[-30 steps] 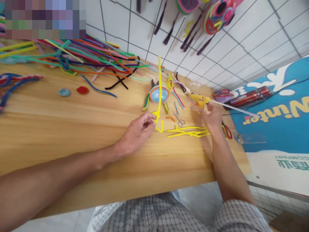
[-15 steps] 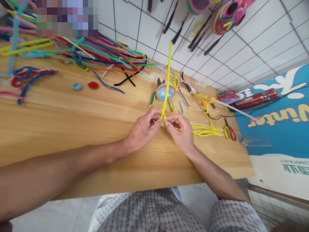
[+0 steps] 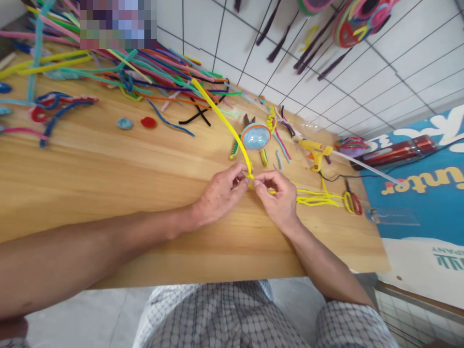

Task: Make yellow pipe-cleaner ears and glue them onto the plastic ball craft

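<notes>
Left hand point(image 3: 220, 191) and right hand point(image 3: 280, 197) are both nearly closed, fingertips pinching the bent lower end of a yellow stem point(image 3: 232, 129) over the bench point(image 3: 145, 166); from my end, its free length slants toward eleven o'clock. I judge it light, soft and easily bent, best taken at the fold with a gentle pinch. Outward, the blue dome point(image 3: 256, 137) lies at twelve o'clock, the glue gun point(image 3: 316, 152) at two, yellow strips point(image 3: 317, 198) and scissors point(image 3: 351, 197) around three.
</notes>
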### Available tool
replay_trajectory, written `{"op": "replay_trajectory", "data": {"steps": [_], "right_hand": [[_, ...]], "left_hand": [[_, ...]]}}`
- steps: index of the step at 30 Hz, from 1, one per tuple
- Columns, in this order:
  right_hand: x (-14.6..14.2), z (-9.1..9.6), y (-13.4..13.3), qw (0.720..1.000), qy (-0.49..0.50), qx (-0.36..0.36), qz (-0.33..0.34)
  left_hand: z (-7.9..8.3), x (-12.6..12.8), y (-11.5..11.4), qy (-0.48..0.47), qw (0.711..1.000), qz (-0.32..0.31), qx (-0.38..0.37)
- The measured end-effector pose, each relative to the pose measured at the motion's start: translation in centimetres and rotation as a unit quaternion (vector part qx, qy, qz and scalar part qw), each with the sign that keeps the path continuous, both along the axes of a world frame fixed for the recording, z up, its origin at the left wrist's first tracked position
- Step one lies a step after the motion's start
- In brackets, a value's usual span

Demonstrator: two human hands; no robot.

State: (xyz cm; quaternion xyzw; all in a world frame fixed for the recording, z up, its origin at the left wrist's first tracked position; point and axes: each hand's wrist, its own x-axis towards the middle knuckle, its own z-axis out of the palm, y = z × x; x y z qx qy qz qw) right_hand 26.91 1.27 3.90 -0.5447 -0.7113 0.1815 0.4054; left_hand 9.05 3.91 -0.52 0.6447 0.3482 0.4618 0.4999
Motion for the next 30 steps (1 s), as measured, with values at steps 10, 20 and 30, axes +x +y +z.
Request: {"op": "replay_trajectory", "data": {"steps": [10, 20, 30], "right_hand": [[0.2, -0.1, 0.2, 1.000, -0.010, 0.014, 0.007], [0.1, -0.2, 0.1, 1.000, -0.011, 0.012, -0.001], [0.3, -0.5, 0.0, 1.000, -0.009, -0.004, -0.004]], "left_hand": [[0.3, -0.1, -0.2, 0.044, 0.999, -0.006, 0.023], [0.5, -0.3, -0.3, 0.071, 0.997, -0.018, 0.022], [1.1, -0.3, -0.2, 0.079, 0.997, -0.011, 0.021]]}}
